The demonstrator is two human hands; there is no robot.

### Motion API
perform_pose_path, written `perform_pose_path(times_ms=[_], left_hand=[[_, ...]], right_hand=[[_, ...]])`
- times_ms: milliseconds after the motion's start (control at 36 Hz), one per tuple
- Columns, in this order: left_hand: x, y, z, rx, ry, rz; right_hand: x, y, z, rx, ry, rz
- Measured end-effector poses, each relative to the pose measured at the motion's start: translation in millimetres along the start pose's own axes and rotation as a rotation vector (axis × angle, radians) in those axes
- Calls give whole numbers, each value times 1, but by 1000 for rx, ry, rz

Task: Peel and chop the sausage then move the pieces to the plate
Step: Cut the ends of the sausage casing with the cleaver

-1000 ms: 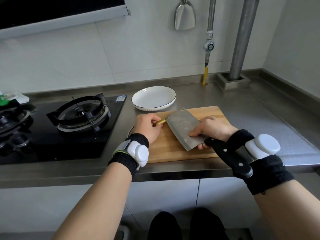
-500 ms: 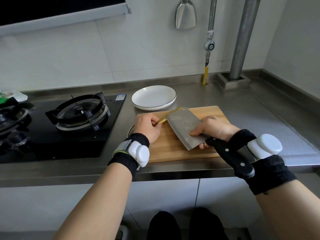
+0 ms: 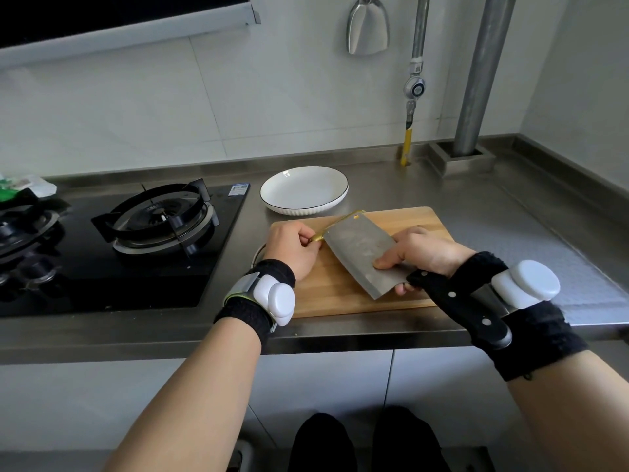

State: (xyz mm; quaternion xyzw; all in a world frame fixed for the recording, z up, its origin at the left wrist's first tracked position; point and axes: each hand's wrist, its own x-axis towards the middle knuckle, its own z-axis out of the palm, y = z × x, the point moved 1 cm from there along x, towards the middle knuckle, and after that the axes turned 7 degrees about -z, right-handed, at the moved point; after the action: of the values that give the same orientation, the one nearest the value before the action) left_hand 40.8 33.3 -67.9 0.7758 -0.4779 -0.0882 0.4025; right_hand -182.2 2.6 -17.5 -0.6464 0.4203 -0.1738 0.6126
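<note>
On the wooden cutting board (image 3: 408,221) my left hand (image 3: 292,248) is closed around the sausage, of which only a yellowish end (image 3: 318,237) shows at my fingertips. A thin yellow strip of casing (image 3: 343,218) curls up and right from it along the blade's far edge. My right hand (image 3: 425,253) pinches the cleaver (image 3: 360,248) by the blade near its black handle (image 3: 459,306), the blade lying flat-tilted against the sausage end. The white plate (image 3: 304,189) stands just beyond the board, with nothing on it.
A black gas hob (image 3: 160,216) with two burners lies left of the board. A steel pipe (image 3: 483,76) and its base stand at the back right. A metal scoop (image 3: 367,27) hangs on the tiled wall. The counter's front edge runs just below the board.
The casing strip has lengthened and lifted further toward the blade's far corner. Both hands stay nearly in place.
</note>
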Motion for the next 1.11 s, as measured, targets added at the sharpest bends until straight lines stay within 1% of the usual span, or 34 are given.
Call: perform_pose_path(times_ms=[111, 306, 472, 611, 1111], left_hand=[[-1, 1, -1, -3, -2, 4], [-1, 1, 0, 55, 2, 80], [2, -3, 3, 0, 26, 36], [3, -4, 4, -7, -1, 3], [-1, 0, 0, -23, -21, -37]], right_hand=[[1, 1, 0, 19, 12, -7], [4, 5, -4, 63, 46, -6], [2, 4, -1, 28, 38, -13], [3, 4, -1, 23, 30, -15], [6, 5, -2, 0, 14, -18]])
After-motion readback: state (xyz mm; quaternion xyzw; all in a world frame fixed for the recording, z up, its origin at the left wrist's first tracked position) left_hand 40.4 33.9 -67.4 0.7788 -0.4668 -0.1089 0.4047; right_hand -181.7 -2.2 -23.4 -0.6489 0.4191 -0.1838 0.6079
